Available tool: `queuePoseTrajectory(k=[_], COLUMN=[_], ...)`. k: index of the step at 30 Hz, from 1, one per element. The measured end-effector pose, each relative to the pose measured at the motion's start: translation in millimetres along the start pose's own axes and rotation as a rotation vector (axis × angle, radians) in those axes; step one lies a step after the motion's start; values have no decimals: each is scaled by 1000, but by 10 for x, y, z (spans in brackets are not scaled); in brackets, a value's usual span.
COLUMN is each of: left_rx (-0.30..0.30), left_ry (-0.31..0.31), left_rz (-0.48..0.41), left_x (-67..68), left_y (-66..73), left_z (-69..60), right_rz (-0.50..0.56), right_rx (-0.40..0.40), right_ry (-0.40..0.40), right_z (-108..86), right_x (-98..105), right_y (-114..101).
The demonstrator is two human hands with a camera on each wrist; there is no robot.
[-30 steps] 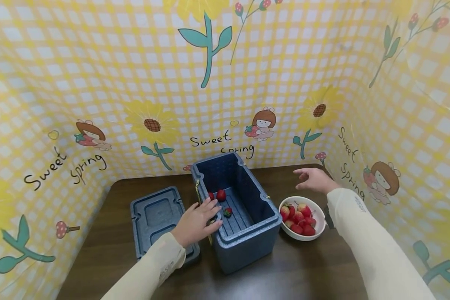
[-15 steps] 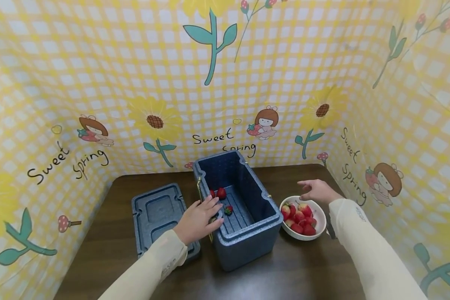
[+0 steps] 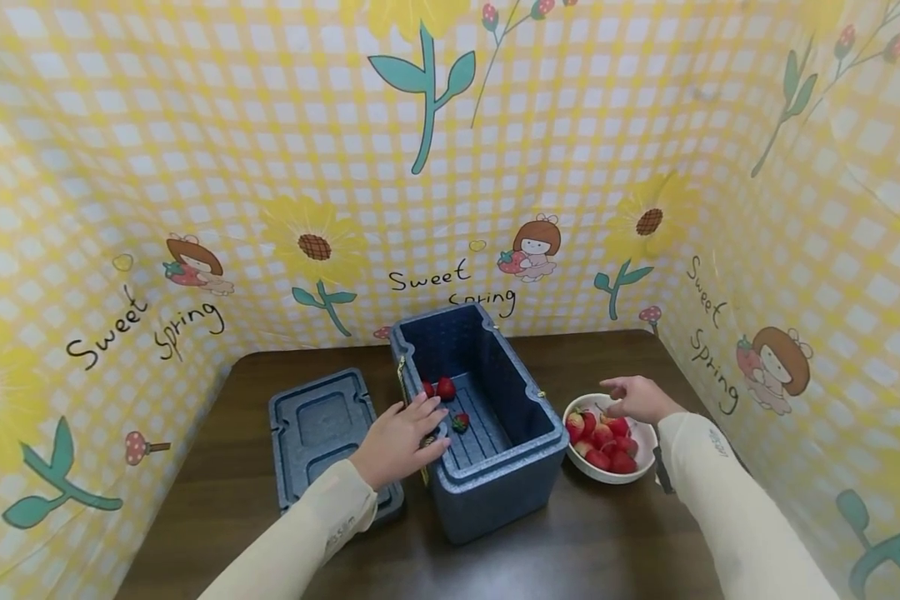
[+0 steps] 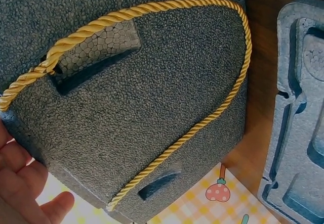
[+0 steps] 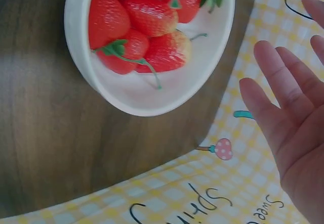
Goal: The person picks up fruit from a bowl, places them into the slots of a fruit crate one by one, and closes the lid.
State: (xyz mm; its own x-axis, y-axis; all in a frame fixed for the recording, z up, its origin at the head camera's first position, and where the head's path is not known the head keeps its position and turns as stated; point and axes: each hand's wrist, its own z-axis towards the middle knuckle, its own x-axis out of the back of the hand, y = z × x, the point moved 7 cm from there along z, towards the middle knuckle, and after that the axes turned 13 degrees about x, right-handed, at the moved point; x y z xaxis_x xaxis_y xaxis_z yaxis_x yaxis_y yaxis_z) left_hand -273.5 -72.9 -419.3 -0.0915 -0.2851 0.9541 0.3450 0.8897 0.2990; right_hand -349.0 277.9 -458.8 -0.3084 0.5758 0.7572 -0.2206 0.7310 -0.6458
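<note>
Left hand [image 3: 401,442] spread across the rim of the blue foam cooler [image 3: 502,504] | white bowl [image 5: 182,85] of strawberries [image 3: 602,436] alongside | right hand [image 3: 640,400], fingers parted, holding nothing, by bowl's far edge | three strawberries [image 3: 446,388] inside cooler | loading apparently midway; next pick calls for pinching one

Lid [image 3: 326,425] lies left of the box [image 3: 495,504], bowl [image 3: 645,442] right

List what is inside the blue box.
Three strawberries show inside the blue box, the leftmost partly covered. The left hand and left rim hide part of its floor, so anything there cannot be seen.
</note>
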Motion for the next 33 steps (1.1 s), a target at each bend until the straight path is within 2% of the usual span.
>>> queuePoseTrajectory(k=[8, 13, 20, 26, 33], left_rx=[-27, -19, -14, -8, -21], left_ry=[17, 12, 25, 17, 29], left_rz=[-20, -31, -38, -52, -49], left_x=[-31, -13, 7, 1, 14], left_y=[58, 41, 5, -11, -17], left_z=[45, 32, 6, -23, -30], right_rz=[-12, -22, 40, 38, 18], right_rx=[20, 36, 29, 102, 56], right_ry=[2, -20, -14, -17, -32], right_z=[-89, -82, -51, -15, -71], right_x=[-61, -192, -408, -527, -635], right_y=[96, 167, 262, 339, 396])
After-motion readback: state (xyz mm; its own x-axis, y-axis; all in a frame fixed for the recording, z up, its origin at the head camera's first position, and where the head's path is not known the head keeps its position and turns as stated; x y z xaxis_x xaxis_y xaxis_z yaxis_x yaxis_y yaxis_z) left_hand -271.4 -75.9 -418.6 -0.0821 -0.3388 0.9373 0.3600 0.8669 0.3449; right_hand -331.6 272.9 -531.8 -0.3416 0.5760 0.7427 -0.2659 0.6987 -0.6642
